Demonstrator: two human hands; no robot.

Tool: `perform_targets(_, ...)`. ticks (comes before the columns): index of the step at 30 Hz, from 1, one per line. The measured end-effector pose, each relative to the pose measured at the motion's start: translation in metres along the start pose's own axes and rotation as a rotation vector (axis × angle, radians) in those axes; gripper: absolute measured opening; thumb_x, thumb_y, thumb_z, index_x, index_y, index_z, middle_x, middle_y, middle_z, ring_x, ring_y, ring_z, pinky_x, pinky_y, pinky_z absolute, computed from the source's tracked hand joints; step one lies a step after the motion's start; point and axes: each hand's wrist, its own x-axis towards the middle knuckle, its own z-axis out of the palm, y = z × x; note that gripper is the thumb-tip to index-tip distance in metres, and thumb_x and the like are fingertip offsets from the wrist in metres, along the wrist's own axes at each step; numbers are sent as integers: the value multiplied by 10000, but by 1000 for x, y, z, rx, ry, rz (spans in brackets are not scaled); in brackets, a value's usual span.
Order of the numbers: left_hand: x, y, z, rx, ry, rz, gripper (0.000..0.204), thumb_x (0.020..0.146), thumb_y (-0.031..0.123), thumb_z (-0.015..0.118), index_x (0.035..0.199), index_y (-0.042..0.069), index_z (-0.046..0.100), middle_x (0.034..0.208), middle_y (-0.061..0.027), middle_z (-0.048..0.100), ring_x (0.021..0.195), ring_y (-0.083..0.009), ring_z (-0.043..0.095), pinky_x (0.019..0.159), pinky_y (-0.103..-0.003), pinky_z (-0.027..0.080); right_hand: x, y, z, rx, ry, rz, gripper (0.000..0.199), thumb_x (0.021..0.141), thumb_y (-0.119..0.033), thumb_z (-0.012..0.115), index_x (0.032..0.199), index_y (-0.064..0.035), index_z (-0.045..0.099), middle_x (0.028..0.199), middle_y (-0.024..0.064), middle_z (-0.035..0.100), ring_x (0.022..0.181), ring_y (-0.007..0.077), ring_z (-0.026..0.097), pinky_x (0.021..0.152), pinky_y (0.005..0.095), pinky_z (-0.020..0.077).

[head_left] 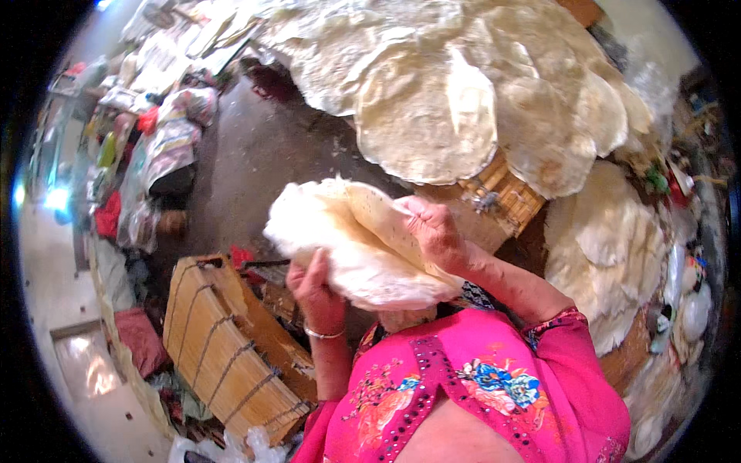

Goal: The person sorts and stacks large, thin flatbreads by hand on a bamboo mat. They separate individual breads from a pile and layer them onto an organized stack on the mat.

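A thick, soft, cream-coloured round sheet (363, 255), with a frayed edge and dark specks along one fold, hangs bent over in front of my chest. My left hand (315, 285), a bangle on its wrist, grips the sheet's near left side with the thumb and fingers. On the far right rim my right hand (434, 228) pinches the edge between thumb and curled fingers. The sheet hides some of my left fingertips. What the sheet is made of, I cannot tell.
Many similar pale round sheets (424, 108) lie overlapping ahead, and more sheets (602, 247) lie at the right. A slatted mat (509, 189) shows under them. Left of me stands a corded wooden frame (224, 339). Bags and cloths (166, 147) pile up at far left.
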Motion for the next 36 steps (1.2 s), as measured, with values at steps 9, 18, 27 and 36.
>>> perform_targets(9,-24,11,-65,-209,66,25,244,785,2,507,1022,-55,508,993,-133,566,875,-198,568,765,-329,488,-37,5,-89,-47,253,121,218,882,-176,449,847,18,542,665,-27,495,640,48,418,561,227,376)
perform_targets(18,-47,34,-117,-209,113,102,233,774,-5,523,1001,-58,520,970,-118,574,848,-181,571,767,-297,473,-27,-16,-37,-342,129,97,137,809,-84,465,801,28,543,629,77,520,606,112,451,553,294,387)
perform_targets(27,-68,51,-164,-323,299,178,300,762,-8,512,1054,-72,492,1003,-132,561,873,-206,569,788,-321,468,78,-24,73,-528,-420,-232,168,723,-129,482,700,20,555,653,227,519,621,336,544,565,409,412)
perform_targets(36,-30,48,-182,-219,577,238,328,724,28,531,1031,-79,501,969,-138,570,849,-229,575,783,-335,467,242,-17,172,-192,-473,-472,200,748,-175,507,651,-4,541,606,201,489,559,302,523,538,397,417)
